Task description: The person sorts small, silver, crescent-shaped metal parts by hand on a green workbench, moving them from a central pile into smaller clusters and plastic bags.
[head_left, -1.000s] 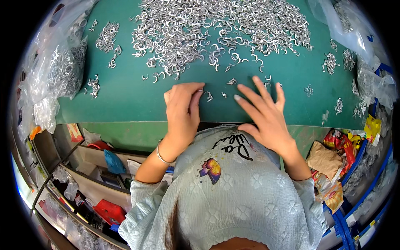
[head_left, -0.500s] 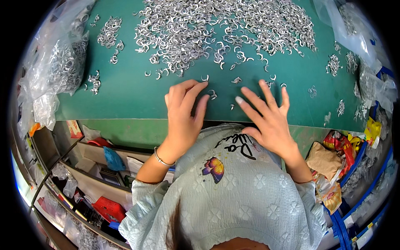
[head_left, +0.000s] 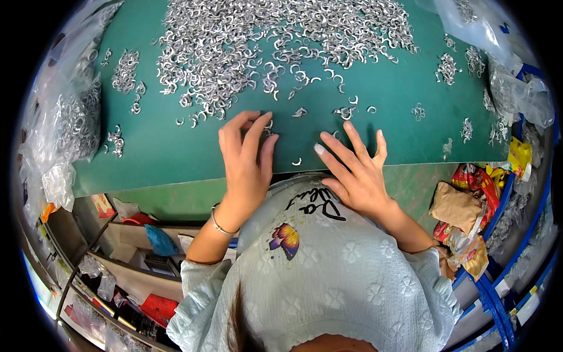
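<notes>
My left hand rests low over the green table, fingers half curled. Small C-shaped silvery metal pieces lie in the gap between its thumb and forefinger, which stand apart. To its right, my right hand has spread fingers and holds nothing. A few more metal pieces lie just beyond its fingertips. Between the hands are a small cluster of pieces and a single curved piece near the table's front edge. A large heap of the same pieces covers the far part of the table.
Clear plastic bags of metal pieces stand at the left and right sides of the green table. Small separate piles lie near both sides. Below on the left is an open drawer; a brown paper package lies at right.
The view has shifted, so the table appears further left. My left hand has moved right relative to the pieces, which now sit between thumb and forefinger. My right hand has drawn back slightly.
</notes>
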Tool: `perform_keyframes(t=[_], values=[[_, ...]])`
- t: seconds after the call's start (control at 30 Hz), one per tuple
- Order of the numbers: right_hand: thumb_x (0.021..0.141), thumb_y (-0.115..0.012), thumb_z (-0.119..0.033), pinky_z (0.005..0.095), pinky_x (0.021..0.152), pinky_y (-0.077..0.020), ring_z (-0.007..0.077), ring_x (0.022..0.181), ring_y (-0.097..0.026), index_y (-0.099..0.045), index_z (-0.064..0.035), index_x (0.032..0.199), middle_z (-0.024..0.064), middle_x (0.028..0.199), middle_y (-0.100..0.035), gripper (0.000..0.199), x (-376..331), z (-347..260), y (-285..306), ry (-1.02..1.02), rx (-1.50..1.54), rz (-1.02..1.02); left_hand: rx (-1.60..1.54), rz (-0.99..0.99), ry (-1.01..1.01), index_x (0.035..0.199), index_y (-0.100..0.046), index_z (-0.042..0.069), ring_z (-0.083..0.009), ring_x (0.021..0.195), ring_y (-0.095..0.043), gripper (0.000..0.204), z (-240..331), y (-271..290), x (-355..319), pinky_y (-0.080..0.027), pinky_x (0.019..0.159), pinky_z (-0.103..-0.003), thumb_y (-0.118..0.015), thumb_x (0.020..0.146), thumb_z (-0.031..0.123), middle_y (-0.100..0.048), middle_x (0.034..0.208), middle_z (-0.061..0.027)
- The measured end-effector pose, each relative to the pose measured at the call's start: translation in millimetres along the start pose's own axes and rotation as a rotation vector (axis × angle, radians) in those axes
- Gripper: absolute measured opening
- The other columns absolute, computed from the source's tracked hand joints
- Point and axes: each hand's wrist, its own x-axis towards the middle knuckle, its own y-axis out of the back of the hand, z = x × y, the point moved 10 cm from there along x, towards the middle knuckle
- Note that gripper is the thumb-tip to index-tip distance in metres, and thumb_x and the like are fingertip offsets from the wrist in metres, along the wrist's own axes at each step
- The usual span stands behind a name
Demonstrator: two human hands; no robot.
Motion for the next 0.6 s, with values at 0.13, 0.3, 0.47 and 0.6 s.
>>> perform_keyframes(t=[0.13, 0.3, 0.47, 0.6], values=[[0.078, -0.072, -0.035, 0.0713, 0.102, -0.0201, 0.0264, 0.144, -0.030, -0.057, -0.0200, 0.134, -0.0031, 0.150, -0.042, 0.060, 1.9, -7.5, 0.3, 0.081, 0.018, 0.034, 0.033, 0.015, -0.013, 0.118, -0.064, 0.007, -0.0305, 0.104, -0.052, 0.042, 8.0, 4.8, -15.6, -0.039, 0.090, -0.039, -0.074, 0.077, 0.005, -0.056, 0.118, -0.0114], [0.080, -0.068, -0.044, 0.0719, 0.100, -0.0282, 0.0218, 0.144, -0.029, -0.052, -0.0211, 0.138, -0.0084, 0.150, -0.040, 0.064, 8.0, -23.1, -25.3, 0.172, -0.032, -0.218, 0.151, -0.123, -0.001, 0.122, -0.063, 0.011, -0.0319, 0.112, -0.049, 0.043, 4.6, -6.5, -13.4, -0.036, 0.094, -0.042, -0.071, 0.080, 0.006, -0.052, 0.129, -0.0107], [0.081, -0.068, -0.041, 0.0721, 0.104, -0.0210, 0.0265, 0.145, -0.027, -0.045, -0.0214, 0.144, -0.0069, 0.152, -0.038, 0.070, -18.6, 12.8, -8.2, 0.013, -0.154, -0.181, -0.047, -0.151, 0.005, 0.112, -0.065, 0.001, -0.0288, 0.093, -0.056, 0.033, 0.3, -11.3, -6.0, -0.045, 0.082, -0.038, -0.067, 0.079, -0.005, -0.058, 0.110, -0.0128], [0.079, -0.068, -0.039, 0.0685, 0.110, -0.0066, 0.0317, 0.146, -0.024, -0.047, -0.0175, 0.144, -0.0035, 0.153, -0.039, 0.071, -40.9, 53.2, 18.2, -0.191, -0.188, -0.050, -0.128, -0.144, -0.084, 0.108, -0.066, -0.001, -0.0282, 0.088, -0.056, 0.033, 14.7, -22.1, 1.6, -0.047, 0.076, -0.037, -0.068, 0.077, -0.010, -0.058, 0.104, -0.0131]])
